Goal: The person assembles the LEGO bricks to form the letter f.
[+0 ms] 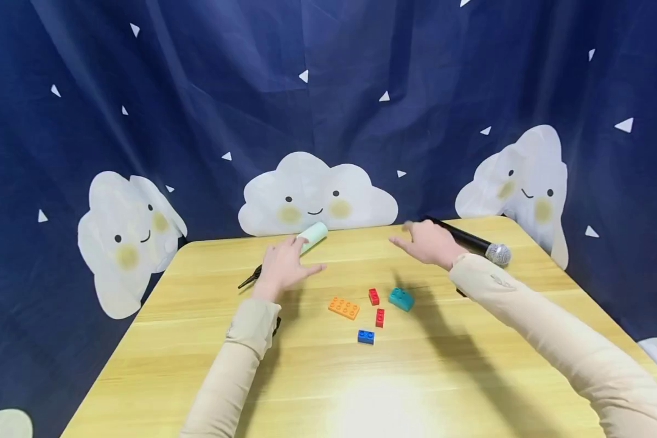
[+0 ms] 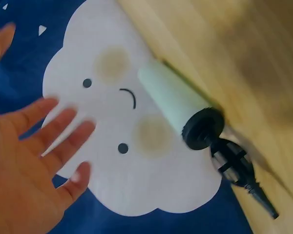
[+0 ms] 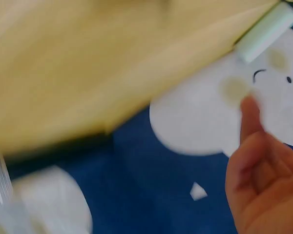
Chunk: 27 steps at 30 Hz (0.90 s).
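Observation:
My left hand hovers over the pale green balloon pump, its fingers spread and holding nothing. In the left wrist view the pump lies apart from the fingers, its black nozzle pointing away from the green barrel. My right hand is raised near a black microphone with a silver mesh head; nothing shows in its grasp. One finger extends and others are bent loosely in the right wrist view. Part of the microphone is hidden behind the right hand.
Toy bricks lie mid-table: an orange one, a red one, another red one, a teal one and a blue one. A dark blue curtain with clouds hangs behind the wooden table.

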### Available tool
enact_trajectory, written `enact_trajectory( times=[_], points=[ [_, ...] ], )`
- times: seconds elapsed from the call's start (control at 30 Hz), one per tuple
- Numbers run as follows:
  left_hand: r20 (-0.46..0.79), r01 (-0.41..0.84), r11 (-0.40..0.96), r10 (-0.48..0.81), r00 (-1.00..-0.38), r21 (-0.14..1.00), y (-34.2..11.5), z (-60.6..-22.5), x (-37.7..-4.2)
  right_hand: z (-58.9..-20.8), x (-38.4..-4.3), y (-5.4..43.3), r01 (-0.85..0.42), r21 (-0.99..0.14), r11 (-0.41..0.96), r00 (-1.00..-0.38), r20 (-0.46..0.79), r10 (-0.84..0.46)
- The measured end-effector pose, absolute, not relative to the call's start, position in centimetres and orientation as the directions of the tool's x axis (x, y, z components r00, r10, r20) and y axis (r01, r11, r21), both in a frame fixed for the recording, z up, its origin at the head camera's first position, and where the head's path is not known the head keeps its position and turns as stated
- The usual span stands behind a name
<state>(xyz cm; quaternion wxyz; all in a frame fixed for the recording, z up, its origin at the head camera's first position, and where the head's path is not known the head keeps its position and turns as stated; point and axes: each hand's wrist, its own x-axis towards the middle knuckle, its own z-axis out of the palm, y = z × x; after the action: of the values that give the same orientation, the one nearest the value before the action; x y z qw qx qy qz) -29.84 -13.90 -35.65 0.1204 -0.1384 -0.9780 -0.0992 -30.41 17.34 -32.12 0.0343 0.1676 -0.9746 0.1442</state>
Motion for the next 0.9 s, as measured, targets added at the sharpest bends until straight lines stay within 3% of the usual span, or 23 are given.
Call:
enact_trajectory(
  times=[0.17,0.3,0.47,0.67,0.9],
  points=[
    [0.156,0.301,0.95,0.285,-0.946,0.086,-13.2,-37.6,-29.4,-34.9,-28.8,16.8,-0.23,-0.567,0.791,-0.938,-0.087,-0.335],
    [0.061,0.356,0.929,0.352,-0.934,0.096,-12.4,-38.9,-29.2,-37.8,-26.8,15.9,-0.119,-0.709,0.695,-0.919,-0.186,-0.347],
    [-0.022,0.437,0.893,0.442,-0.897,0.109,-11.4,-40.0,-28.8,-41.0,-24.8,14.8,-0.026,-0.789,0.614,-0.898,-0.251,-0.361],
    [-0.057,0.532,0.807,0.562,-0.825,0.255,-9.8,-40.7,-27.1,-43.3,-24.0,13.7,0.032,-0.863,0.504,-0.91,-0.233,-0.342],
    [-0.032,0.631,0.75,0.648,-0.761,0.196,-7.5,-41.8,-25.0,-44.5,-24.1,13.1,0.044,-0.883,0.467,-0.932,-0.204,-0.299]
  ],
)
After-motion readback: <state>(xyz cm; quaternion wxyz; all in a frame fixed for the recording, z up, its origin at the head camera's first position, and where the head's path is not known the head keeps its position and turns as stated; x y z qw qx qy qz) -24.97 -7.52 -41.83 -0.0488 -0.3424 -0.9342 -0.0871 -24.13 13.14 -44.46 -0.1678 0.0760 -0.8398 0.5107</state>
